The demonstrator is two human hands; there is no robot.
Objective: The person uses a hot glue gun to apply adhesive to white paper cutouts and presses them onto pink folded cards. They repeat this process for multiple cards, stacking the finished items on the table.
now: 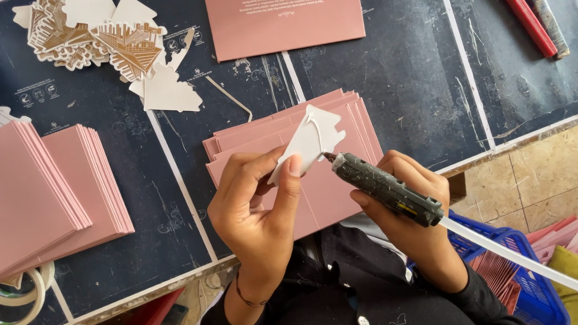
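Glue work fills the centre of the view: the left hand [255, 206] pinches a white die-cut card piece [309, 141] between thumb and forefinger at its lower corner, blank back turned up, with a thin glue line showing near its top. The right hand [411, 215] is wrapped shut around a dark hot glue gun [384, 187], nozzle touching the piece's right edge, a clear glue stick [520, 259] trailing from the rear. Thin card like this looks light and fairly stiff but easily bent, so an edge pinch away from the wet glue seems the safest hold. Directly beneath both hands lies a fanned stack of pink cards [332, 180]; a taller pink stack [50, 192] sits well left of the left hand, and more gold-patterned cutouts [101, 37] lie beyond it on the dark table [402, 66].
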